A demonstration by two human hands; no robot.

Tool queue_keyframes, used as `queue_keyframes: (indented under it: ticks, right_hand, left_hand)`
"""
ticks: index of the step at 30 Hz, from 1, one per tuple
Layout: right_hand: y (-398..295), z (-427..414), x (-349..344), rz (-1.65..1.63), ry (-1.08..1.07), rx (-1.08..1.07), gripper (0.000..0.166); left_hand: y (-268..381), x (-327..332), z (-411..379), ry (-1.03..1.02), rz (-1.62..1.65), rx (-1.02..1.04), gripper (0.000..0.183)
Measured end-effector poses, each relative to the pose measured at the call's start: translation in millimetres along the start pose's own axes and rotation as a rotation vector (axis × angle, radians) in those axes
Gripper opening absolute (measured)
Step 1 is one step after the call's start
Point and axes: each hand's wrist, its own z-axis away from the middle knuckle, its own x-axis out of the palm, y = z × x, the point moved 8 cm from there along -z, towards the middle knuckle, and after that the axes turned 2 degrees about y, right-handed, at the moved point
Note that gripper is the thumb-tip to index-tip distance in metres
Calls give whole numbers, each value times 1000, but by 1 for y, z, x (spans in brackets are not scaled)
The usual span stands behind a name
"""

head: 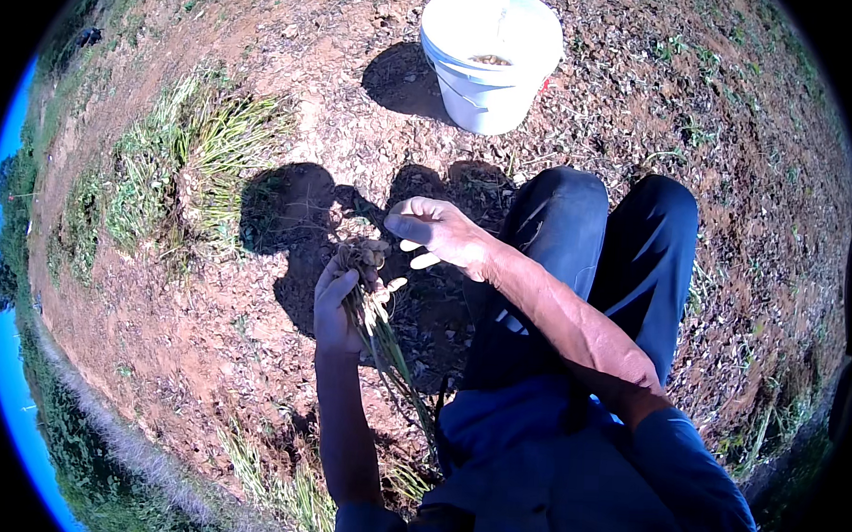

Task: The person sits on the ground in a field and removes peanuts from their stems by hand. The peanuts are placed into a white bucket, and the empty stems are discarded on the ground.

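Note:
My left hand [337, 305] grips a bunch of pulled-up peanut plants [387, 339] just below the roots. Pale peanut pods [371, 258] hang in a cluster at the root end, and the green stems trail down toward my lap. My right hand [435, 231] is a little above and to the right of the pods, apart from them. Its fingers are curled toward the thumb; whether a pod sits between them is hidden. Beyond my knees a white plastic bucket [469, 89] stands upright, with some peanut pods [490, 60] visible inside.
A heap of pulled plants [210, 149] lies on the soil at the left. More plants [281, 484] are near my left elbow. My bent knees [564, 208] are to the right of my hands. Dry leaves litter the reddish ground [741, 230].

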Motion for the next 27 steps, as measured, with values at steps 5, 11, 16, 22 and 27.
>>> queue_keyframes:
  ticks: [5,11,16,22,27]
  right_hand:
    - [24,16,30,-329,41,60,48]
    - [-3,29,18,-51,404,-470,36]
    - [-14,42,2,199,554,-551,36]
    - [-22,38,-1,41,417,-493,40]
    - [-8,34,10,-362,185,-302,38]
  left_hand:
    - [-6,26,2,38,-91,-39,31]
    - [-18,44,3,76,-280,36,29]
    - [-15,65,7,116,-516,134,25]
    - [-13,78,9,105,-523,40,15]
    - [-17,81,7,46,-434,16,15]
